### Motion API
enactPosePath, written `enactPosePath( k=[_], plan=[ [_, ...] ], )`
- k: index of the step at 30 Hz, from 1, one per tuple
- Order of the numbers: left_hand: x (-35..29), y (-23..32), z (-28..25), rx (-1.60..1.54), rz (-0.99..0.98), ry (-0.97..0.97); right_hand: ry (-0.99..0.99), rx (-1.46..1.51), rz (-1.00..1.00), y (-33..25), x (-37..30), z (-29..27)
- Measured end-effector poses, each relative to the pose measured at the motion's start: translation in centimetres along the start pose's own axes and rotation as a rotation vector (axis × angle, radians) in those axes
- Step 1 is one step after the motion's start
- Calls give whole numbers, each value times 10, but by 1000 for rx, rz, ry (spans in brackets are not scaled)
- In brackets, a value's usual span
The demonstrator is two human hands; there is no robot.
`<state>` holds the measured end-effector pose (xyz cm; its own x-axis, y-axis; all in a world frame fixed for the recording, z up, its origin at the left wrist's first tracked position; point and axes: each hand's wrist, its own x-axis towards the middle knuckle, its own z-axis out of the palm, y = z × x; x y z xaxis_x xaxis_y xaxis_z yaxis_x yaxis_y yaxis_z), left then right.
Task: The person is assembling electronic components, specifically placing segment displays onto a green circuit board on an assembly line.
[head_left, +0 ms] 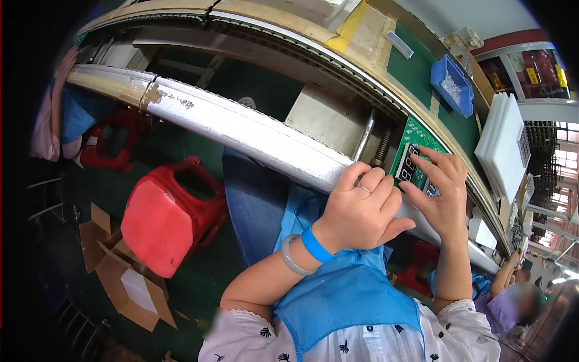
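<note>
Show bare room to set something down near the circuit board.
Bare green benchtop shows between the pale bar and the blue bin, and between that bin and the far conveyor rail. Crowded: the green circuit board, with the right hand at its digit displays and the left hand beside.

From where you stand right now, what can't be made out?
In the head view:
Green board: partly covered by the right hand.
Left hand: its curled fingers would hide anything held.
Clear bits in the blue bin: too small to identify.
Person at far left: cut off by the dark rim.
</note>
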<state>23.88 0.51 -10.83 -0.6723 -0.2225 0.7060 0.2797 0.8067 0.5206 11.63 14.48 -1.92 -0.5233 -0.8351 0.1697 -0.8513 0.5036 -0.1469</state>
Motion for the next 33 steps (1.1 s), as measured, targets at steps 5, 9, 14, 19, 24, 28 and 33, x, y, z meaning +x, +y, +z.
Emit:
enactPosePath(
  k=[5, 9, 14, 19, 24, 28, 33],
  plan=[
    [-1, 0, 0, 8, 1, 2, 3, -4, -9, 1, 1, 2],
    [0, 0, 1, 10, 3, 0, -2, -18, -12, 0, 1, -1],
    [0, -1, 0, 17, 0, 0, -3, -14, -15, -1, 3, -1],
    [-1, 0, 0, 19, -1, -7, -37, -40, 21, -5, 2, -4],
    [-3, 2, 0, 15, -2, -6, -45, -39, 16, -4, 0, -4],
    [-3, 1, 0, 14, -9, -13, -45, -37, 9, -3, 1, -3],
    [1, 0, 0, 8, -2, -7, -43, -23, 20, -1, 4, -5]
  ],
)
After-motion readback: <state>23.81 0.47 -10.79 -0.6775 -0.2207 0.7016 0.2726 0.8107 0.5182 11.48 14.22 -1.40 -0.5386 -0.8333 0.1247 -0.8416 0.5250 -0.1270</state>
